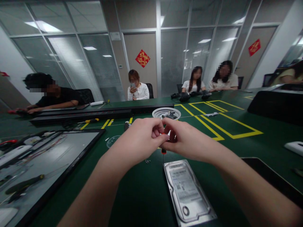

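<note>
A small screwdriver (163,151) with a red and black handle stands upright over the far left corner of a silver hard drive (186,189). Its thin shaft reaches down to that corner; whether the tip sits in a screw is too small to tell. My left hand (148,134) closes its fingers on the top of the handle. From the other side my right hand (178,135) also pinches the handle, hiding most of it. On the green table (137,189), left of the drive, lies a little cluster of screws (148,161).
A white basket (166,110) with parts stands beyond my hands. A clear dish (113,142) is to the left, near a large framed panel (78,148) carrying tools. At right lies a black flat device (270,173). Several people sit across the table.
</note>
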`<state>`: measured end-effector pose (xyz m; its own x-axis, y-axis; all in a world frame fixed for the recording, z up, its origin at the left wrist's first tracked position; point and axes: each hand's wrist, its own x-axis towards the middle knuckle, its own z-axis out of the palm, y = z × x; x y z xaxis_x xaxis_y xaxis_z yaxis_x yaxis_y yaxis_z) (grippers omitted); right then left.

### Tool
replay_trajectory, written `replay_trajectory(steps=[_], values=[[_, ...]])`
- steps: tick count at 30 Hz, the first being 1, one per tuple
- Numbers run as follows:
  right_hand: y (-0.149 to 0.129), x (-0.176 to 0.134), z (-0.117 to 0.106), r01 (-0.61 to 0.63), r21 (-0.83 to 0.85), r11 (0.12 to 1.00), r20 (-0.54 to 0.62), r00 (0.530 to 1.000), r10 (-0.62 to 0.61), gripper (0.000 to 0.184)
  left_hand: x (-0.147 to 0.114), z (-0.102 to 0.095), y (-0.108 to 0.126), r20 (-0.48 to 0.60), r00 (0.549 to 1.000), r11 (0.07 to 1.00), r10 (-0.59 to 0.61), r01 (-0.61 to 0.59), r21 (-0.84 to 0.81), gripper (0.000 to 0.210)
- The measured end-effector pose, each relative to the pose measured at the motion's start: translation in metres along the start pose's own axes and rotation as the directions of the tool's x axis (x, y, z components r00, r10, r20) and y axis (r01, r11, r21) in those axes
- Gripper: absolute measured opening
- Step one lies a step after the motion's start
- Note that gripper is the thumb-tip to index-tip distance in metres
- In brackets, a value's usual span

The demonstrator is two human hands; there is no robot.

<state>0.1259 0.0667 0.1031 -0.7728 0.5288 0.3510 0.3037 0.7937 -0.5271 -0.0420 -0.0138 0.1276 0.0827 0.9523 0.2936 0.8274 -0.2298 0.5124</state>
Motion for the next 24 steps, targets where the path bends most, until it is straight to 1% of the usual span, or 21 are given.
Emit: replay_trajectory(steps=[3, 8, 12, 14, 18, 21, 24], values=[[-0.0014, 0.0001, -0.0012, -0.009, 0.017, 1.0, 0.009, 1.0, 0.009, 0.025, -0.0002, -0.0011, -0.0007, 0.014, 1.0, 1.0, 0.008, -0.008, 0.015, 0.011], [-0.0037, -0.0005, -0.0034, -0.005, 0.08, 0.997, 0.067, 0.998, 0.0, 0.028, -0.001, -0.0032, 0.0009, 0.025, 0.999, 0.999, 0.031, -0.032, 0.026, 0.014], [-0.0037, 0.0007, -0.0023, -0.011, 0.015, 1.0, 0.008, 1.0, 0.011, 0.026, -0.001, -0.0033, 0.0035, -0.021, 1.0, 1.0, 0.018, -0.018, 0.016, 0.013], [-0.0036, 0.0008, -0.0018, -0.01, -0.004, 1.0, -0.01, 1.0, 0.01, 0.025, -0.0007, -0.0025, 0.0038, -0.009, 1.0, 1.0, 0.001, -0.001, 0.005, 0.013], [-0.0039, -0.0004, -0.0018, -0.011, 0.037, 0.999, 0.018, 1.0, 0.011, 0.025, -0.0001, -0.0014, 0.0021, 0.028, 1.0, 1.0, -0.004, 0.004, -0.002, 0.012], [-0.004, -0.0008, -0.0019, -0.015, 0.061, 0.998, 0.051, 0.999, 0.012, 0.026, -0.0001, -0.0021, 0.0005, 0.019, 0.999, 1.0, 0.027, -0.028, 0.013, 0.011], [-0.0033, -0.0001, -0.0015, -0.007, 0.039, 0.999, 0.032, 0.999, 0.006, 0.027, -0.0002, -0.0025, 0.0006, -0.013, 0.999, 0.999, 0.044, -0.044, 0.029, 0.009]])
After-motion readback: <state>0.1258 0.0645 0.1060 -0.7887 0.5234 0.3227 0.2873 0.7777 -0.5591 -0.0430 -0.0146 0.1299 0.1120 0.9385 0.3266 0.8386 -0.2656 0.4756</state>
